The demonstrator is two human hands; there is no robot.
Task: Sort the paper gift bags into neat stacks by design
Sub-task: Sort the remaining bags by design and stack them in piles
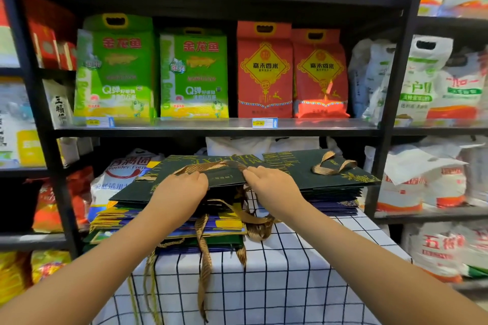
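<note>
Both your hands, left hand and right hand, pinch the near edge of the top green bag, lying flat on the left stack, seemingly long axis left-right, equally close.

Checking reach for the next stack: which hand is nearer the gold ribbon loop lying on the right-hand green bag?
Right. The right hand is just left of the ribbon loop; the left hand lies farther left.
</note>
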